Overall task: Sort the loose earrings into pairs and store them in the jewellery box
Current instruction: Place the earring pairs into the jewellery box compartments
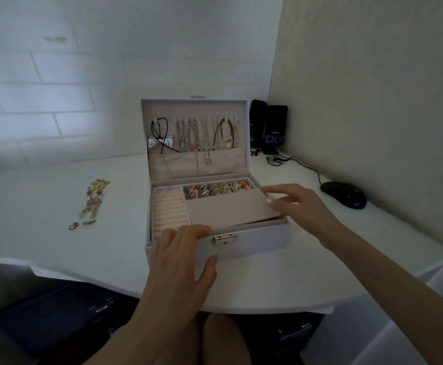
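Our left hand (181, 248) curled over the open jewellery box's (257, 241) near rim, right hand (291, 200) fingers outstretched at its right edge, loose earrings (91, 204) far left on the tabletop (43, 219)

A smooth white worktop (30, 219) with a curved front edge carries a pale lilac rectangular jewellery box (254, 241), lid open, near its middle. To the left lies a column of loose colourful earrings (91, 204). At the right sits a black computer mouse (344, 194), and two black speakers (268, 125) stand in the back corner.

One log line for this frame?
lid: open | left hand: holds jewellery box front rim | right hand: touches inner flap right edge | earrings: rowed on table left of box, untouched
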Available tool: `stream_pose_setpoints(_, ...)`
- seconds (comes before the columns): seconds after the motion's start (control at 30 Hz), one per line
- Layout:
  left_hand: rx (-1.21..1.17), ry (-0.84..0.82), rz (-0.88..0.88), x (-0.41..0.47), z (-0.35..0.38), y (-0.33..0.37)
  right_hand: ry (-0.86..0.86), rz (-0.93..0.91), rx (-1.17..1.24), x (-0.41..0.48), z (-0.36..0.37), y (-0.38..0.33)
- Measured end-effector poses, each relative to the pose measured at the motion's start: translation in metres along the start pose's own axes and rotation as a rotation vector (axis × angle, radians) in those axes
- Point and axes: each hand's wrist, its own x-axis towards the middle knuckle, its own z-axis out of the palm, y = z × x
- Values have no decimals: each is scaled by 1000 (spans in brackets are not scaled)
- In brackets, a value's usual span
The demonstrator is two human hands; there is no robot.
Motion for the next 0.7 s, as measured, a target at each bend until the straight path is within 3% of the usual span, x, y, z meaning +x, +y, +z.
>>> stream_pose_setpoints(0.23, 26, -21, 0, 2, 1, -4, -286, 61, -584, 23, 1, -9)
stream_pose_setpoints(0.37, -10, -55, 5, 2, 3, -6, -322, 45, -749, 28, 5, -18)
stream_pose_setpoints(0.43, -44, -36, -12, 5, -1, -7, -305, 69, -688, 28, 6, -18)
stream_pose_setpoints(0.57, -34, 128, -116, 21, -17, -21, -254, 179, -188, 24, 2, -8)
stream_pose_setpoints(0.63, -66, 154, -258, 31, -23, -35, -205, 238, -125, 24, 5, -2)
stream_pose_setpoints(0.7, -197, 77, -504, 39, -26, -48, -142, 283, -131, 27, 11, 2)
